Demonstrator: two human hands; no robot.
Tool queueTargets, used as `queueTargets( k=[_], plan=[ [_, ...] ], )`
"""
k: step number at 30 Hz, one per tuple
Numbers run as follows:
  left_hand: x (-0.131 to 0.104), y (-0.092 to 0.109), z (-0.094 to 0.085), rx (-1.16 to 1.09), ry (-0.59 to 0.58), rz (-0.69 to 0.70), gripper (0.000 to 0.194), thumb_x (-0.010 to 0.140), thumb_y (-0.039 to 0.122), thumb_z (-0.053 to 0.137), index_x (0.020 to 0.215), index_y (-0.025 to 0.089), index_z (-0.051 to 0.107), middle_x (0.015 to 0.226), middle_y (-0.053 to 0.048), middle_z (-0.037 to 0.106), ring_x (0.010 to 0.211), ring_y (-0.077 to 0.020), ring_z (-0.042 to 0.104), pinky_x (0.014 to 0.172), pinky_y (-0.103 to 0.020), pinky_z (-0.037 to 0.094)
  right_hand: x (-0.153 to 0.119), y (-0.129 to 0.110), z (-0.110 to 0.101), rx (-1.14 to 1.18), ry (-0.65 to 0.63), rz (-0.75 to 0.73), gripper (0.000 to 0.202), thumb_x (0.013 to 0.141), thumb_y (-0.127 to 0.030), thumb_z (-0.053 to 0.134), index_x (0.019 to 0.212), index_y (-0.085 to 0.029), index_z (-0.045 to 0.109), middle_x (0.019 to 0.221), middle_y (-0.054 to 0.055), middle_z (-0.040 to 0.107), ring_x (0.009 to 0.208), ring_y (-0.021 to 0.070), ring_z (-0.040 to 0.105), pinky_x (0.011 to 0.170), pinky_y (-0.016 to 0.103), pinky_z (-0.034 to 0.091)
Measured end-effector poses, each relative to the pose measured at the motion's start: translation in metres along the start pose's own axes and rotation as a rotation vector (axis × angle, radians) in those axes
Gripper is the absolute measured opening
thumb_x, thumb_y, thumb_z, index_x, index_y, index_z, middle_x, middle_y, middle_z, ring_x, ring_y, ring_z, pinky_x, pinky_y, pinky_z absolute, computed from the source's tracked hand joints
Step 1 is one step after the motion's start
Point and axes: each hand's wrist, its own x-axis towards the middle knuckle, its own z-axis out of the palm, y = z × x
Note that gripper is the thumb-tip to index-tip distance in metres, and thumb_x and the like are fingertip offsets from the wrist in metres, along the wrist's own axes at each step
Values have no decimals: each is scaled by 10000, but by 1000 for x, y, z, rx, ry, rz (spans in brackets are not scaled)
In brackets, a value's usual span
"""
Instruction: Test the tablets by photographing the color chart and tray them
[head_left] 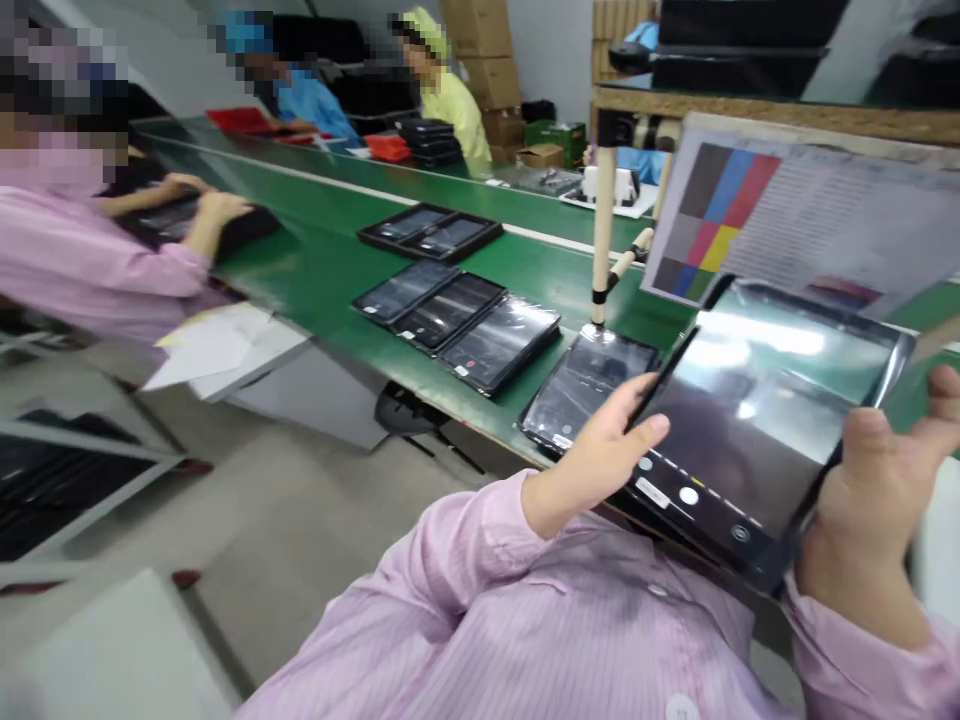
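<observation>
Tilted up in front of my chest is a black tablet [757,400], its lit screen showing a camera view with a white round button. My left hand [607,450] is closed on its left edge, thumb on the front and fingers behind. My right hand [870,490] supports the right edge, with the thumb at the screen's side and some fingers raised. Just left of it, another tablet [577,385] in clear film lies on the green bench. A row of wrapped tablets [450,310] sits farther left, the nearest one [502,345] appearing stacked.
A black tray [431,232] with two tablets lies on the green bench [315,270]. A wooden post [602,230] and a colour chart sheet [795,215] stand behind the held tablet. Co-workers sit left and across the bench. White papers [217,345] lie on a box lower left.
</observation>
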Motion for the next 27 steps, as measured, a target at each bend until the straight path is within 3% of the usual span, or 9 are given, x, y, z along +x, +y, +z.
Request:
queueTargets(
  k=[2,5,7,10,14,17,20,24,27],
  plan=[
    [-2,3,2,69,83,116,652,942,571,696,1468,231,515,1382,-140,678,1285,-293,659,1100,-457,538,-3,-16,9,162,54,-87,711,860,-624,690,1484,-336,507,1526,97,551,1342,332,614,1170,624,454],
    [-4,3,-1,239,136,319,664,949,539,706,1496,239,479,1331,-133,689,1199,-270,701,1017,-406,587,-1,-28,22,416,11,-114,629,912,-555,658,1489,-350,514,1531,56,558,1419,296,557,1227,590,416],
    [-5,0,-4,357,143,454,696,954,528,704,1539,258,440,1389,-136,648,1234,-270,686,1023,-398,587,1,-30,25,542,-41,-62,536,919,-566,650,1409,-359,583,1491,32,595,1392,285,585,1225,572,433],
    [-6,-4,-5,560,144,584,856,922,567,731,1618,271,329,1514,-164,533,1362,-311,601,1108,-451,537,8,-29,24,617,-127,105,505,880,-727,614,1196,-338,677,1282,45,718,1293,315,660,1185,597,474],
    [-9,-7,-4,823,138,592,1162,847,619,788,1687,245,77,1622,-231,365,1484,-392,461,1180,-547,457,22,-25,22,624,-291,244,662,737,-926,578,989,-327,703,965,78,767,1280,377,658,1100,645,522],
    [-11,-9,-4,949,130,557,1336,782,618,851,1685,239,-57,1663,-265,274,1525,-429,389,1193,-577,430,29,-25,28,633,-345,281,681,773,-929,519,1018,-325,715,907,75,751,1143,383,718,1018,653,561],
    [-12,-13,-3,1009,166,548,1407,747,647,866,1675,245,-112,1692,-273,206,1566,-451,307,1218,-605,386,32,-30,35,586,-319,254,712,853,-898,363,1105,-332,714,1010,90,752,1153,364,707,1055,616,543],
    [-12,-17,-3,984,189,542,1361,771,714,805,1670,243,-100,1703,-273,183,1585,-456,267,1234,-615,355,32,-42,39,239,-362,154,848,921,-759,45,1392,-336,609,1258,126,708,1452,318,506,1206,578,397],
    [-11,-20,-4,952,214,539,1328,767,750,782,1669,232,-43,1695,-275,215,1586,-455,269,1236,-615,354,33,-44,40,51,-392,103,967,896,-670,-134,1470,-311,555,1275,147,688,1523,303,413,1243,580,309]
  ],
)
